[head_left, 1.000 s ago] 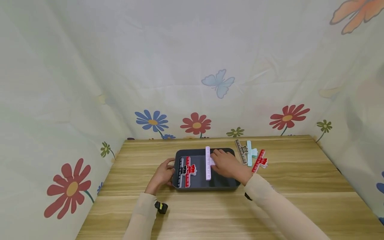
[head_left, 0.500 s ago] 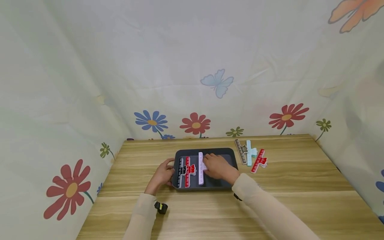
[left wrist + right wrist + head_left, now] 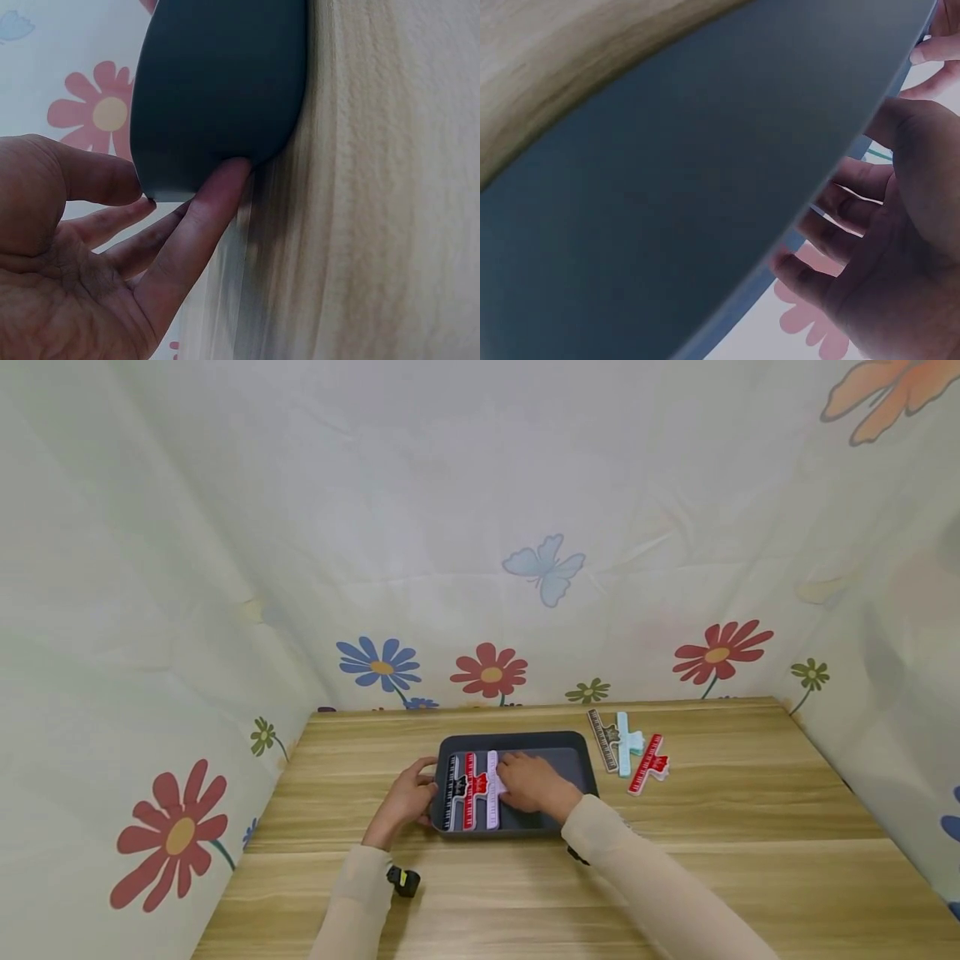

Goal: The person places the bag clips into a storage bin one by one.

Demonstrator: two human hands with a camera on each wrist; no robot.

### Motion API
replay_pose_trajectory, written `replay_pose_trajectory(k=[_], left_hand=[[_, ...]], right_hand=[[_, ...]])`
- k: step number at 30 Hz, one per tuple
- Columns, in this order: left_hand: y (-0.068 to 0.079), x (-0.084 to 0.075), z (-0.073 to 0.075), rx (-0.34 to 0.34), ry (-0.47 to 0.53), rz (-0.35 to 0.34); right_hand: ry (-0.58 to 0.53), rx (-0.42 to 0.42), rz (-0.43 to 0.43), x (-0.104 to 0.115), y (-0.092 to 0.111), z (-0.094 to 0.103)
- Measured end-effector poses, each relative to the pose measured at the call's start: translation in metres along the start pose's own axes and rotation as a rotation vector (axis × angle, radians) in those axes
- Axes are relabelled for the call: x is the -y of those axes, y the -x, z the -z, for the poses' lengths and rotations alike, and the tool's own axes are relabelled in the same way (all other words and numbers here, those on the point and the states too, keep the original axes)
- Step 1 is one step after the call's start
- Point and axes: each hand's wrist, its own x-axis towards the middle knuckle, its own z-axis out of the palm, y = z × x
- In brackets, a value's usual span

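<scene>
A dark grey rectangular tray [image 3: 558,762] lies on the table, with a black clip [image 3: 450,793], a red clip [image 3: 469,793] and a lilac clip [image 3: 492,793] side by side in its left half. My left hand [image 3: 408,793] holds the tray's left end, its fingers and thumb against the wall [image 3: 217,90] in the left wrist view. My right hand [image 3: 534,785] reaches into the tray and pinches the lilac clip by its handle side. In the right wrist view the tray wall [image 3: 667,180] hides the right fingertips and the clip.
Right of the tray, on the wooden table [image 3: 495,893], lie a brown clip [image 3: 602,742], a pale turquoise clip [image 3: 624,745] and another red clip [image 3: 647,763]. A flowered cloth [image 3: 420,527] hangs behind and at both sides of the table.
My right hand has moved left with the lilac clip, bringing it down beside the red clip in the tray. The left hand has stayed on the tray's left end.
</scene>
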Motion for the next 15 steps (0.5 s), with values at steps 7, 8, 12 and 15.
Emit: replay_pose_trajectory(k=[7,8,12,15], left_hand=[[-0.0003,0.0003,-0.0001,-0.002,-0.002,0.0],[-0.0003,0.0003,-0.0002,-0.002,-0.003,0.0],[-0.0005,0.0002,-0.0001,0.002,0.0,0.001],[-0.0005,0.0,0.0001,0.005,0.004,0.001]], right_hand=[[-0.006,0.005,0.0,0.0056,-0.003,-0.0007],[-0.009,0.007,-0.002,0.0064,-0.003,-0.0004],[-0.015,0.016,-0.012,0.0084,-0.0028,0.0004],[-0.016,0.021,-0.02,0.0085,-0.0031,0.0006]])
